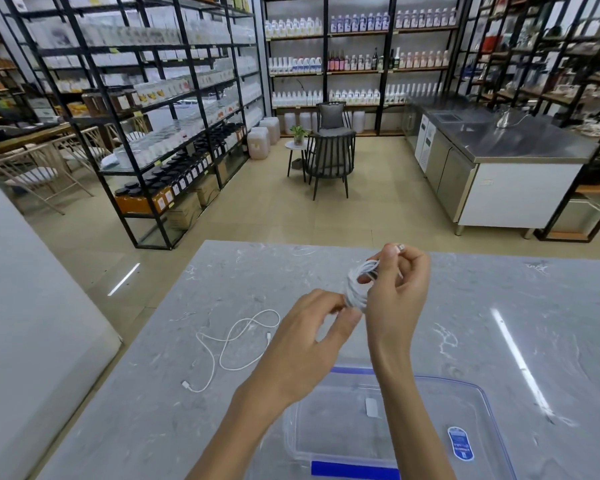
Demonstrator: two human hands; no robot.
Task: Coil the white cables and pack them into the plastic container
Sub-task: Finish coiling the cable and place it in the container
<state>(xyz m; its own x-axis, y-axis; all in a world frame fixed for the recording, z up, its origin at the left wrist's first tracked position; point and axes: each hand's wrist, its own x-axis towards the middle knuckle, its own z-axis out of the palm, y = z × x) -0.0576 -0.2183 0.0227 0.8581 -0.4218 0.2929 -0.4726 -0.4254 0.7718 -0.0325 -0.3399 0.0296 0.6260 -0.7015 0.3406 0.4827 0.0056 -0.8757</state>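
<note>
The coiled cable (355,291) and loose cable (243,336) are white, the container (326,434) clear with blue edging, the table (499,306) white-veined grey.

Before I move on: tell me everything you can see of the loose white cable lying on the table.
The loose white cable is thin, smooth and rubbery-looking, with a small white plug at each end. It lies uncoiled in slack, crossing loops, flat on the grey marbled table. It sits left of the left hand and apart from the clear plastic container. Nothing but the table touches it.
</note>
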